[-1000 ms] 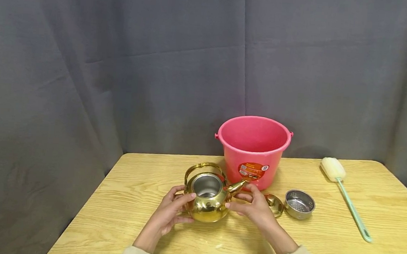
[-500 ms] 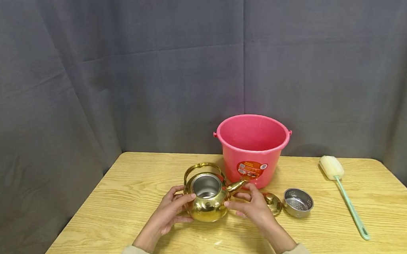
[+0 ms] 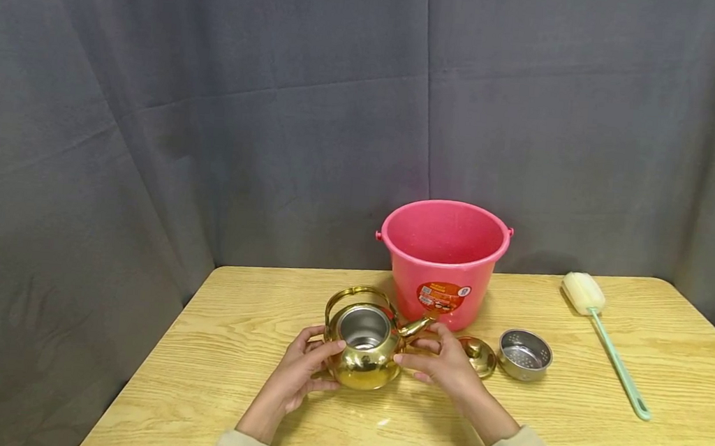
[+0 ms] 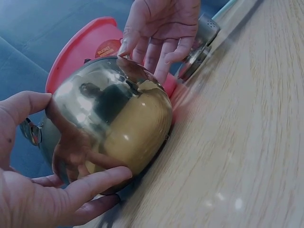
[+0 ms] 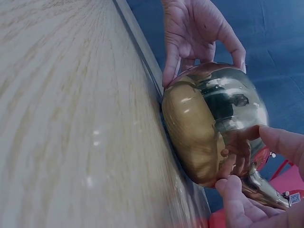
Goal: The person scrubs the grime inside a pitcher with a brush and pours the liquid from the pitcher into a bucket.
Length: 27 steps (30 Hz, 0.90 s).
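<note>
A shiny gold teapot (image 3: 363, 370) stands lidless, its steel inside showing and its loop handle raised. My left hand (image 3: 303, 371) grips its left side, thumb near the top and fingers lower down, as the left wrist view shows. On the spout side my right hand (image 3: 444, 361) holds the pot, thumb against the body and fingers by the spout (image 3: 416, 326). In the right wrist view the pot's round body (image 5: 194, 128) mirrors the fingers and the table. Beside my right hand lies the gold lid (image 3: 479, 357), partly hidden by that hand.
Behind the teapot stands a pink bucket (image 3: 404, 276). A perforated steel strainer (image 3: 524, 370) sits right of the lid. Farther right lies a sponge brush (image 3: 584, 292) with a long green handle. A grey curtain (image 3: 313, 142) hangs behind the wooden table (image 3: 206, 379).
Both hands keep their hold on the teapot, which stays in place. The head view has shifted very slightly.
</note>
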{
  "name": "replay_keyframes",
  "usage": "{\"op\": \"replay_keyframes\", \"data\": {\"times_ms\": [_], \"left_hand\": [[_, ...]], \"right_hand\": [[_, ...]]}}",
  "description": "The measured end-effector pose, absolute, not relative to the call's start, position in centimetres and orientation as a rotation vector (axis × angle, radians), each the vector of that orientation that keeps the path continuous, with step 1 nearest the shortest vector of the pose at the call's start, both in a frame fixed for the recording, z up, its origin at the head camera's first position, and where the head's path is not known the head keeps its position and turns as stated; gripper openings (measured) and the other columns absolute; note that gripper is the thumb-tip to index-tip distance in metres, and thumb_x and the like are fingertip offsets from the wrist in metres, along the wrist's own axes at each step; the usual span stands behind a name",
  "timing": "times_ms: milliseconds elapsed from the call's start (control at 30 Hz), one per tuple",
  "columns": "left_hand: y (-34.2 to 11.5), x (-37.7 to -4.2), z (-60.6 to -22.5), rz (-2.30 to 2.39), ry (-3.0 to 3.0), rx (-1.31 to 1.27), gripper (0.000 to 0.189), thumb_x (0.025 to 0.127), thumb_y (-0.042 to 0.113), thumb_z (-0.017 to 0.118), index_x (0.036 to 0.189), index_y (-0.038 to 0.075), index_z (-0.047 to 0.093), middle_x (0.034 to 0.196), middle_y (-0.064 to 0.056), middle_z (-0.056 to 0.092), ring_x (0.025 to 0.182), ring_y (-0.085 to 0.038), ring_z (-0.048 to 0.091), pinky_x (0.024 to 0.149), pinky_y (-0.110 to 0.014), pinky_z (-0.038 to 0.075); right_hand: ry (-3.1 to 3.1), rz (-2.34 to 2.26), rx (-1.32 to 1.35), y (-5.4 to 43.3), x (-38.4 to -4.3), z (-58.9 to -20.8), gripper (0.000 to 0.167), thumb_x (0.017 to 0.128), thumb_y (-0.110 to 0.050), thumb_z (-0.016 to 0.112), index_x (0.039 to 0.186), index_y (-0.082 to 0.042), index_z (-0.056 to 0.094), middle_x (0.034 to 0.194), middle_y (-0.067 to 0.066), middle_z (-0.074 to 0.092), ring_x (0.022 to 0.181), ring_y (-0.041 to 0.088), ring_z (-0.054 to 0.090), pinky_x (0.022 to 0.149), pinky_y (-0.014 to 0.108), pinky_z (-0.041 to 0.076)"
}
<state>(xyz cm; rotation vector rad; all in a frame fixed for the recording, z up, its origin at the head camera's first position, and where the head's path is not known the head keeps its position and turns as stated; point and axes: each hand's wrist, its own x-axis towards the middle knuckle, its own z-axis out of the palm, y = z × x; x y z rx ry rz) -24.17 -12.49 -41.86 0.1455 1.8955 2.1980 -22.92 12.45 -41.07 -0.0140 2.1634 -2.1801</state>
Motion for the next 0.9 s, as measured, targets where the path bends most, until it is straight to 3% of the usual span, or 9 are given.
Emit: {"op": "replay_keyframes", "data": {"times_ms": [900], "left_hand": [[-12.56,-24.30,-41.95,2.181,1.902,0.105,0.069,0.090,0.025,0.067,0.144,0.003,0.030,0.125,-0.020,0.044,0.100,-0.028,0.058,0.070,-0.043,0.058]], "right_hand": [[2.167,-2.177,-0.031,12.21,-22.85,-41.39,0.082,0.076,-0.005,0.081,0.141,0.002,0.031,0.132,0.029,0.050,0.100,0.031,0.063,0.079,0.047,0.055]]}}
